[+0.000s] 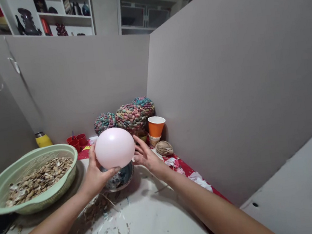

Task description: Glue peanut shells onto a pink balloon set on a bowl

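A pale pink balloon point(114, 148) is held up in front of me, above a bowl point(121, 180) with dark, stained insides. My left hand point(99, 173) grips the balloon's left side, its thumb stretched along the underside. On the opposite side, my right hand point(146, 156) has its curved fingers and thumb against the balloon's right edge. Part of the bowl is hidden by the balloon and my left thumb. Brown shell bits point(95, 210) and thin sticks lie on the white table top point(157, 223) around the bowl.
A green basket point(72, 173) of shells stands at left, near a yellow bottle point(43, 139) and red cups point(81, 139). Behind are colourful pebbly round objects point(130, 117), an orange paper cup point(156, 126) and coiled twine point(164, 148). Grey panels point(226, 85) enclose the table.
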`<state>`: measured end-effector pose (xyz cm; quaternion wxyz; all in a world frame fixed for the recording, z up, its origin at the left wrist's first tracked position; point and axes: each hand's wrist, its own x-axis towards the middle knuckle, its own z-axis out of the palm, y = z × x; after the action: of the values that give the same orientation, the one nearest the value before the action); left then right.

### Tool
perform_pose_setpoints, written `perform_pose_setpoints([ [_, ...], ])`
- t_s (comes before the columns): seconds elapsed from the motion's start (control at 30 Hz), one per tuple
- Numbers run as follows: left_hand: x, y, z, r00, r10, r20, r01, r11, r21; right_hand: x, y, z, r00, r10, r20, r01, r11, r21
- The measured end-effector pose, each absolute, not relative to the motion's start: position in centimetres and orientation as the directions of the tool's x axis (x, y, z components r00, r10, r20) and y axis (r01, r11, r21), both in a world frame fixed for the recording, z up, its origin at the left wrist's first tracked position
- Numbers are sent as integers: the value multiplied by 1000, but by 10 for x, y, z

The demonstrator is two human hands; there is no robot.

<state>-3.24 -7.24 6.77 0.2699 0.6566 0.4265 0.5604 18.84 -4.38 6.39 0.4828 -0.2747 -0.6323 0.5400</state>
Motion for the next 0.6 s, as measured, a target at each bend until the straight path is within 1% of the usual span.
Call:
perform_pose_setpoints([
  [0.07, -32, -70, 63, 60, 855, 515, 379, -497, 781, 182, -39, 66, -366, 868, 336, -204, 277, -939],
  [0.13, -36, -67, 59, 113, 864, 490, 426, -488, 762, 175, -33, 64, -332, 876, 350, -205, 295, -933],
  [0.27, -50, -63, 53, 159, 868, 470, 328, -495, 804, 169, -20, 52, -289, 889, 355, -158, 322, -934],
  [0.33, -56, -61, 50, 149, 875, 461, 302, -484, 821, 168, -17, 45, -300, 882, 364, -101, 350, -931],
  [0.43, -61, -59, 46, 132, 899, 419, 340, -438, 832, 167, -17, 37, -329, 855, 401, 21, 431, -902],
  [0.53, -61, -60, 43, 127, 898, 422, 425, -433, 795, 166, -22, 33, -343, 823, 454, 150, 525, -838],
  [0.6, -60, -62, 41, 121, 891, 437, 482, -438, 759, 165, -25, 31, -367, 801, 473, 195, 564, -803],
])
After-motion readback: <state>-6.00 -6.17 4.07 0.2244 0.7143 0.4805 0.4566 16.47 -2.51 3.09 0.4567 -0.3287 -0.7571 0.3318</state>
